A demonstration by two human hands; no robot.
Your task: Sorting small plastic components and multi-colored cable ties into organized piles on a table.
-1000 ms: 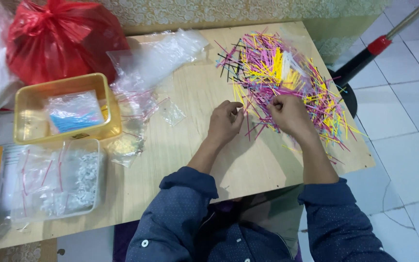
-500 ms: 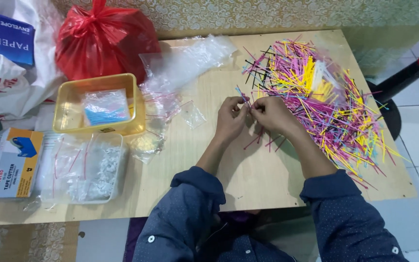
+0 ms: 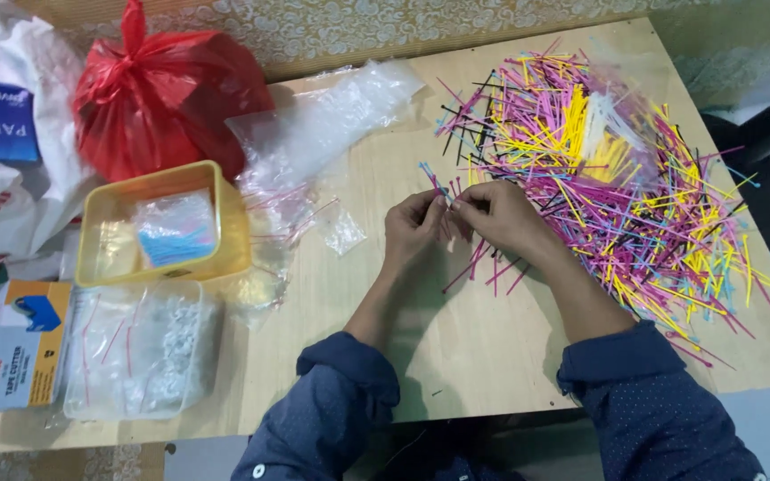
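Looking down from the head camera, I see both hands meet over the middle of the pale wooden surface (image 3: 456, 356). My left hand (image 3: 413, 227) and right hand (image 3: 501, 216) pinch together a small bunch of thin pink and blue plastic sticks (image 3: 438, 184), fingertips almost touching, the stick ends poking up and to the left above the knuckles. The fingers of both hands are curled nearly closed around that bunch; how many sticks are in it I cannot tell.

I judge the step in hand to be gathering and evening up a little bundle drawn from the big loose heap of pink, yellow, black and blue sticks (image 3: 608, 169), which lies just right of and beyond the right hand. A few stray pink ones lie on the surface below the wrists.

To the left sit crumpled clear plastic bags (image 3: 323, 125), a yellow plastic tray (image 3: 229, 218) holding small packets, a clear plastic tub (image 3: 144, 356), a knotted red plastic bag (image 3: 167, 93) and a blue and orange cardboard box (image 3: 15, 356).

My guess is that the next move calls for a steady pinch so the bunch does not splay, while one hand frees itself to reach either heap or bags.
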